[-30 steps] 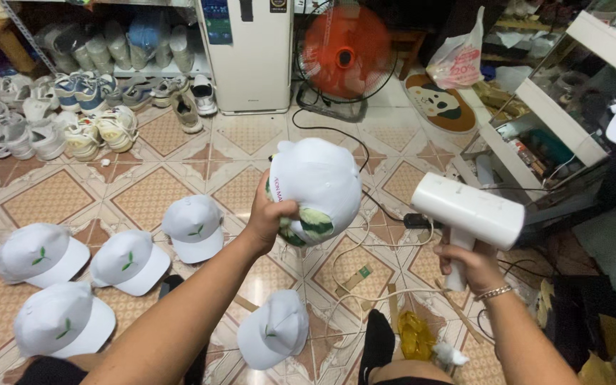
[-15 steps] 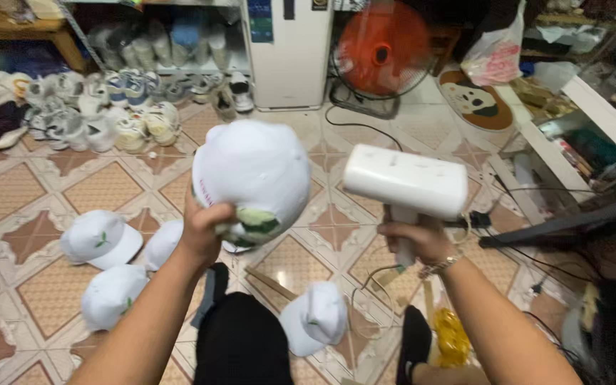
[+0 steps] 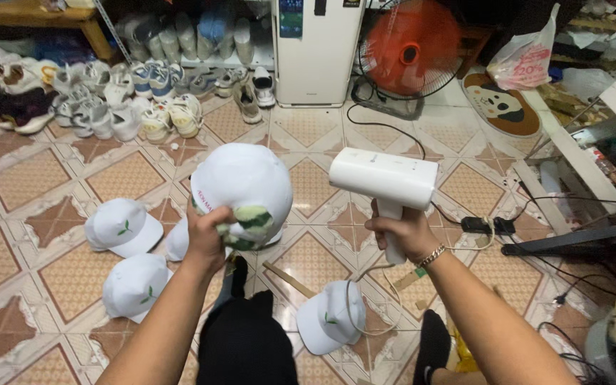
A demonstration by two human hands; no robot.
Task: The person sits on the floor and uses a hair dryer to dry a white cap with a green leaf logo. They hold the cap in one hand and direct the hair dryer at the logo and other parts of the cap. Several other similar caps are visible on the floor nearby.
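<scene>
Left hand clasps white cap; right hand grips steamer.

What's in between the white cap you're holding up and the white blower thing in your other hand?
Nothing. In the head view, the white cap in the left hand and the white handheld steamer in the right hand are apart, with only tiled floor showing below.

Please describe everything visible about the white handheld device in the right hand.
The white handheld device looks like smooth plastic, perhaps a garment steamer or dryer. Its blocky, rounded head lies roughly level, its front end toward the white cap held up in the left hand. The right hand grips its handle below. A pale cord hangs down from the handle.
</scene>
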